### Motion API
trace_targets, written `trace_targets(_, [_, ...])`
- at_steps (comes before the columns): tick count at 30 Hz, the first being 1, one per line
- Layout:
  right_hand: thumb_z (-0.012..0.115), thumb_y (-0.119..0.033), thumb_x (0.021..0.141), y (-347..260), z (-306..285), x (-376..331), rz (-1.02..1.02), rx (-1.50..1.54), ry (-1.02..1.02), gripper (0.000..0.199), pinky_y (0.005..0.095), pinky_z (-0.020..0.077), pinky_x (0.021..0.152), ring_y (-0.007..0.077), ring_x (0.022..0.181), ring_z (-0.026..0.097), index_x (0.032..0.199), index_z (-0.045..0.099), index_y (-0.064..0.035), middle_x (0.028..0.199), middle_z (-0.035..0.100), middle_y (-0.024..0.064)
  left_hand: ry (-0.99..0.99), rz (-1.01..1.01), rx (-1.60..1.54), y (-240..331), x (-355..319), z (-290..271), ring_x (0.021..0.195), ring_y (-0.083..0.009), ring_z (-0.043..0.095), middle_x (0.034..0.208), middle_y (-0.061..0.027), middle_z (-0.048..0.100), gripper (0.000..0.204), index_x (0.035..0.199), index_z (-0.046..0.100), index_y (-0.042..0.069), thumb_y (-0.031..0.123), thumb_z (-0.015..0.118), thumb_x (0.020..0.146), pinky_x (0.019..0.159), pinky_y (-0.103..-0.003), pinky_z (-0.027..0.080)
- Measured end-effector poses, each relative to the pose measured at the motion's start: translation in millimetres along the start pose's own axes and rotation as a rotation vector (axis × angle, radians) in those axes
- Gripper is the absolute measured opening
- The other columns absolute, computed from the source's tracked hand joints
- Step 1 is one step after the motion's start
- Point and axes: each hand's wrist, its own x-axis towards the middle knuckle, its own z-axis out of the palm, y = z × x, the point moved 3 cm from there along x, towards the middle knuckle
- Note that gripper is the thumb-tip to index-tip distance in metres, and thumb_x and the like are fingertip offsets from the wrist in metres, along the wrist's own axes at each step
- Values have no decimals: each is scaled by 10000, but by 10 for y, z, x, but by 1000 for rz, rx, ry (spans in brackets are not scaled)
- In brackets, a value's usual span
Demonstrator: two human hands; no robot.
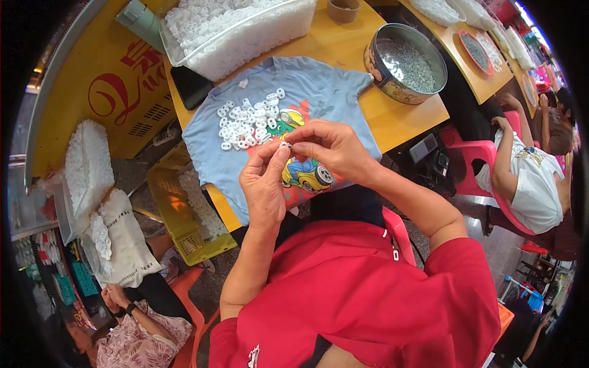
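My left hand [265, 181] and my right hand [329, 149] meet over a light blue t-shirt [325, 92] spread on the wooden table [405, 119]. Between the fingertips of both hands sits one small white plastic ring [285, 145]. A pile of several similar white rings [248, 119] lies on the shirt just beyond my left hand. The shirt's cartoon car print [307, 175] shows below my hands.
A clear tub of white rings [236, 30] stands at the table's far side, a round tin of small metal parts [408, 61] at the right. A yellow crate [184, 214] sits on the floor left. Other people sit at lower left [132, 331] and at right [527, 178].
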Motion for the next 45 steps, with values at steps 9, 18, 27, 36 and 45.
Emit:
trace_targets(9, [716,12,790,-88,-31,-17,-517,-528,89,165,292,505,676,195,814,620,950,689,-21,922,641,92,12,-173,-205,53,-39,57,900,-160,656,998,-94,673,114,1012,648,10,48,645,905,848,-296,544])
trace_targets(18, [707,15,798,-92,43,-44,-526,-582,170,130,279,506,661,198,791,627,923,671,0,897,634,101,40,-129,-175,34,-19,60,933,-170,650,1009,-98,665,97,1006,628,19,53,631,915,867,-311,546])
trace_targets(27, [611,-157,950,-84,12,-14,-57,-132,52,171,229,463,645,70,745,543,968,611,13,871,599,15,-32,-82,-83,147,-44,112,887,-159,654,991,-92,666,140,1041,610,2,70,634,920,808,-292,543])
trace_targets(36, [598,-192,966,-126,63,-6,22,-32,6,204,213,446,630,61,708,522,956,591,12,839,571,0,-53,-31,9,151,-82,116,816,-137,650,919,-79,674,148,1024,614,-14,78,651,914,757,-253,518])
trace_targets(45, [592,-190,969,-101,43,6,62,-60,-20,197,220,466,601,60,687,534,957,585,7,800,565,-1,-58,-24,30,175,-87,99,802,-104,637,892,-60,669,124,990,613,-5,67,665,903,736,-227,502])
